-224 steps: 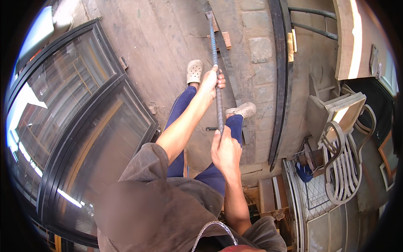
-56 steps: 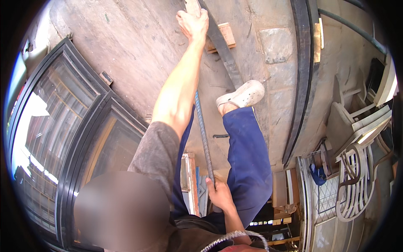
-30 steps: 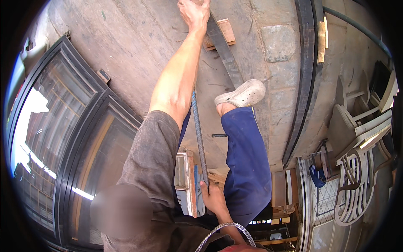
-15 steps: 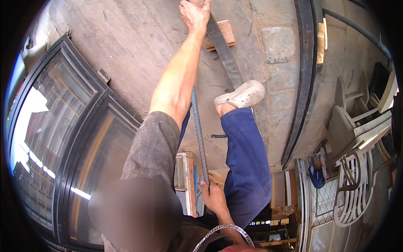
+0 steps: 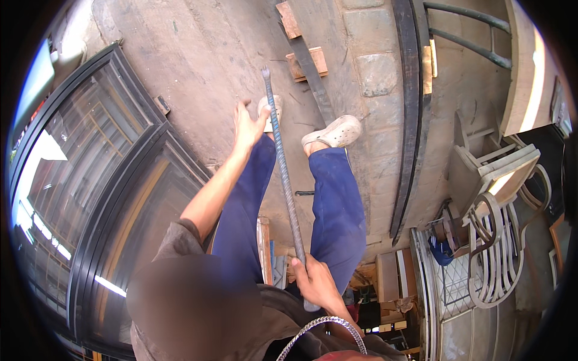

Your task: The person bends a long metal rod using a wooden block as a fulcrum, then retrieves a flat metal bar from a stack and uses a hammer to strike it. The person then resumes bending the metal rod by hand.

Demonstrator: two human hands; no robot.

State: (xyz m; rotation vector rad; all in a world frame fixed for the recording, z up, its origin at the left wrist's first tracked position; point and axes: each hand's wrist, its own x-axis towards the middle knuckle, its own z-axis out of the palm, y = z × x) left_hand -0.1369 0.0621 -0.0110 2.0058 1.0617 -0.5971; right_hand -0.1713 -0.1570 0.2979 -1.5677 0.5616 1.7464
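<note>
I see my right hand (image 5: 314, 281) wrapped tight round the near end of a ribbed steel rebar (image 5: 283, 174), which runs far btwn my legs. Left hand (image 5: 248, 125) spread open, fingers just beside bar, above rough concrete floor (image 5: 180, 54).

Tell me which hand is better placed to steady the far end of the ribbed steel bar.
Left. The left hand is open right beside the upper part of the ribbed steel bar, near its far tip. The right hand is closed around the near end, close to the body, well away from that tip.
</note>
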